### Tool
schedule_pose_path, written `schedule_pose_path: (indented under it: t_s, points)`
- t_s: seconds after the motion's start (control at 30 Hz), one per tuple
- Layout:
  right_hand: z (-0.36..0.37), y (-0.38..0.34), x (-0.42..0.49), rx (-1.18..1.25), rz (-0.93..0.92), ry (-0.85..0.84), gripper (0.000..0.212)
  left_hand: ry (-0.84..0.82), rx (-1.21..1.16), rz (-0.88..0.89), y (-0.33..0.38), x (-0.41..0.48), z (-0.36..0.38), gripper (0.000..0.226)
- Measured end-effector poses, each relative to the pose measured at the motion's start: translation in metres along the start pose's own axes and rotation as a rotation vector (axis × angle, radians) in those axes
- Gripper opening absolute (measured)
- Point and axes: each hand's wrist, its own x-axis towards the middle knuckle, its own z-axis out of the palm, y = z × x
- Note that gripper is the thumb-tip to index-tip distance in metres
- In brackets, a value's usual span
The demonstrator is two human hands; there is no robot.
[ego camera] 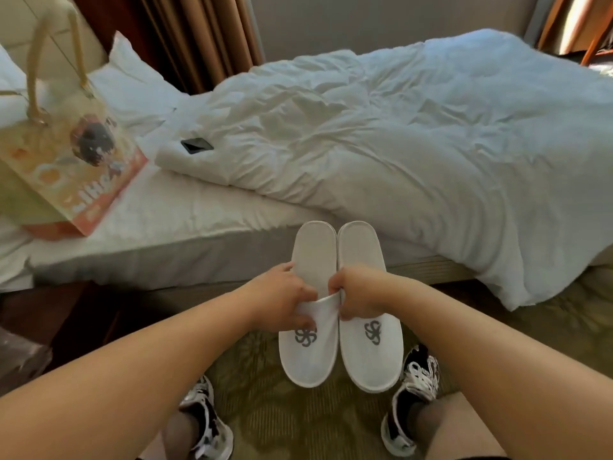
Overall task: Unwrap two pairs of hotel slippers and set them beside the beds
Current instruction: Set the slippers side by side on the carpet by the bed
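Two white hotel slippers with a grey swirl logo sit side by side, toes toward me, in front of the bed. My left hand [282, 298] grips the upper edge of the left slipper [306, 356], its fingers curled over the opening. My right hand [360, 293] pinches the inner edge of the right slipper [371, 353] at its opening. Both slippers are unwrapped. Their heels reach the bed's side. Whether they rest on the carpet or are held just above it, I cannot tell.
The bed [172, 260] with a rumpled white duvet [398, 144] fills the view ahead. A phone [196, 145] lies on the duvet's folded corner. A paper gift bag [63, 167] stands on the mattress at left. My two sneakers [205, 423] stand on patterned carpet [265, 410].
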Motion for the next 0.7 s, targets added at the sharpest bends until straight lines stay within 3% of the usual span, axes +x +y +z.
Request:
schedule_pose_path:
  t_s: [0.37,0.7]
  points:
    - [0.098,0.015,0.122,0.02,0.063,-0.261,0.019,-0.172,-0.195,-0.015,-0.052,0.026,0.129,0.025]
    - [0.193,0.063,0.217,0.101,0.095,-0.395,0.022,-0.243,-0.42,-0.028,-0.091,0.073,0.254,0.031]
